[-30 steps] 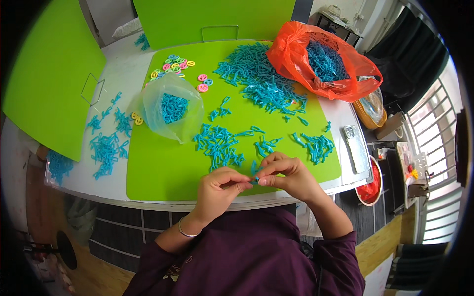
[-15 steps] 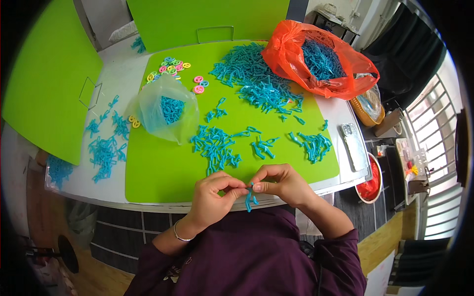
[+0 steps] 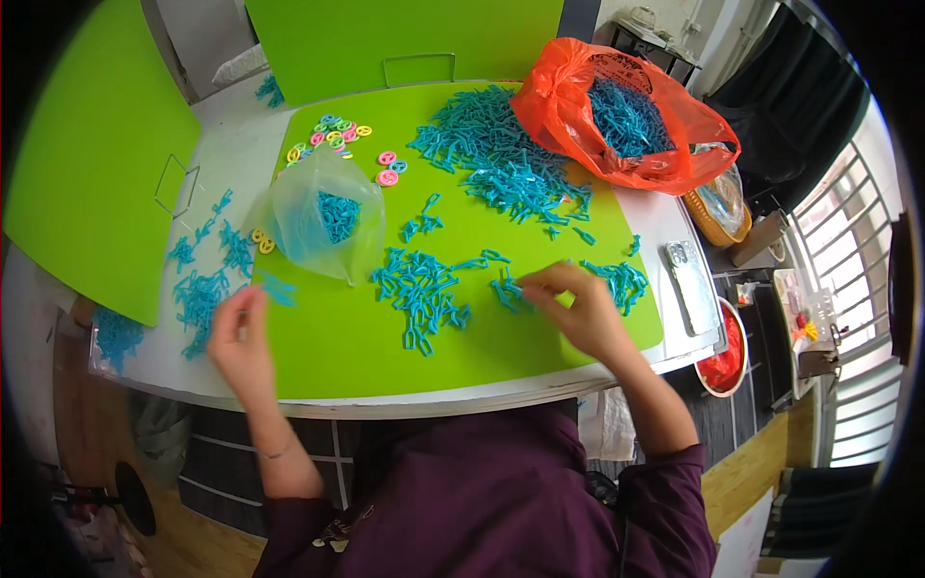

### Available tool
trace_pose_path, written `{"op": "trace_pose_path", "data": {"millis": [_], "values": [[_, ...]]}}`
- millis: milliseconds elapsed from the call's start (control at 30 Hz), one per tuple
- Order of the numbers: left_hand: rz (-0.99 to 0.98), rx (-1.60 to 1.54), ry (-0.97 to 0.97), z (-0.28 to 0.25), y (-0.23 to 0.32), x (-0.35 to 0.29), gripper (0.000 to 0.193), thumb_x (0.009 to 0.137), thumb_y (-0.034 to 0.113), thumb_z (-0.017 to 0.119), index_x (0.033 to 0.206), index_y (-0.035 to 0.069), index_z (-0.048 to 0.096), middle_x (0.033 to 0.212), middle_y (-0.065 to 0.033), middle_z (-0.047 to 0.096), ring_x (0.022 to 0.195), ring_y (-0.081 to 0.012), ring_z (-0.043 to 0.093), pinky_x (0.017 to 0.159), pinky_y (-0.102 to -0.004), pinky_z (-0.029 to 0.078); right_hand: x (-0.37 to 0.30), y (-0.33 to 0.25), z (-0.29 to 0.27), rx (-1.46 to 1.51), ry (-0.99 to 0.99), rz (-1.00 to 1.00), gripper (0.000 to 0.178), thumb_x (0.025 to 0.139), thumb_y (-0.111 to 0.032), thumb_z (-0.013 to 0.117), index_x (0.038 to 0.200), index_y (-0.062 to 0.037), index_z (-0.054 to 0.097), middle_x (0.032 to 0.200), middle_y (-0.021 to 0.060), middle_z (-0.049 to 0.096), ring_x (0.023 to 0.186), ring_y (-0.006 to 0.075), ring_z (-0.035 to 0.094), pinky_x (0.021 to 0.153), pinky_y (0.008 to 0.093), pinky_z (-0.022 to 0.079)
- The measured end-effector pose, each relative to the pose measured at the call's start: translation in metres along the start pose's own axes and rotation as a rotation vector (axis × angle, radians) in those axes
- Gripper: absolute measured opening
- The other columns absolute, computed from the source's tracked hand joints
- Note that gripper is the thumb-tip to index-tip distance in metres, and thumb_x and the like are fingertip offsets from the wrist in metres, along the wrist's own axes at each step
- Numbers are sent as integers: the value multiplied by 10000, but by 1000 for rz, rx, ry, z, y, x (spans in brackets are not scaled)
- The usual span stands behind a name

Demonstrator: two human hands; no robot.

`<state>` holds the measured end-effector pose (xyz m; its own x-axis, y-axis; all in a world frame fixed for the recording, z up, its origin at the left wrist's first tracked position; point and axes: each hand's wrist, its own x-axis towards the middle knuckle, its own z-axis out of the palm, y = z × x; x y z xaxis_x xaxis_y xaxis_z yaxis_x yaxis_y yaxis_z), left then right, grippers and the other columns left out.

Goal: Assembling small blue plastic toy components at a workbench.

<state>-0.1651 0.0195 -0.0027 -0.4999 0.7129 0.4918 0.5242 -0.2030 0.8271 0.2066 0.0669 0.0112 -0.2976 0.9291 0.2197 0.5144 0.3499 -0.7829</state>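
Note:
My left hand (image 3: 241,342) is raised over the table's near left part, smeared by motion with its fingers curled. A blurred piece of joined blue plastic links (image 3: 277,289) shows just right of its fingertips; whether they touch it I cannot tell. My right hand (image 3: 576,306) reaches down to a small cluster of blue plastic links (image 3: 505,291), thumb and forefinger pinched together at a link on its right edge. To the left of that cluster is a larger loose heap of links (image 3: 422,294). Another small heap (image 3: 621,281) sits right of my right hand, partly hidden by it.
A translucent bag (image 3: 289,226) holding blue links stands on the green mat (image 3: 337,361). Coloured rings (image 3: 387,177) lie behind it. A big link pile (image 3: 482,135) adjoins a red plastic bag (image 3: 549,106). More links (image 3: 200,301) lie left, near a tilted green board (image 3: 87,173).
My hands have parted from the links they both held near the table's front edge. The left moved left, the right forward to the small cluster. A blurred blue piece appears by the left hand.

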Motion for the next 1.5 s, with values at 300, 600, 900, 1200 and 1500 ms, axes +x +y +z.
{"op": "trace_pose_path", "data": {"millis": [300,600,900,1200,1500], "values": [[177,503,182,-25,-16,23,176,828,111,625,977,23,658,1058,-117,597,1003,-221,549,884,-328,418,53,60,-47,-552,264,-68,169,792,-99,624,941,-33,665,834,129,617,727,264,602,678,334,474],[235,-131,-393,66,61,-55,151,820,34,609,962,9,653,983,-114,623,890,-194,590,776,-285,468,51,47,-30,-493,158,-16,101,749,-100,643,818,-30,623,824,100,624,816,262,578,706,357,457],[-634,-840,-878,116,76,-96,253,915,164,532,1082,-21,579,964,-80,626,810,-137,617,687,-260,524,-29,-33,18,-507,203,-743,247,663,-3,669,895,-69,617,817,21,605,749,180,577,666,303,454],[-552,-826,-835,112,74,-95,230,917,167,528,1047,-14,586,948,-83,627,810,-158,628,693,-276,535,40,13,-15,-492,268,-232,187,761,-139,659,907,-29,622,811,130,622,744,288,594,670,361,467],[-495,-828,-828,113,69,-98,187,914,146,529,1010,-3,588,932,-79,626,834,-145,619,705,-274,538,42,35,-20,-493,54,-38,150,781,-111,564,889,-25,624,806,159,599,743,325,590,681,406,471]]}}
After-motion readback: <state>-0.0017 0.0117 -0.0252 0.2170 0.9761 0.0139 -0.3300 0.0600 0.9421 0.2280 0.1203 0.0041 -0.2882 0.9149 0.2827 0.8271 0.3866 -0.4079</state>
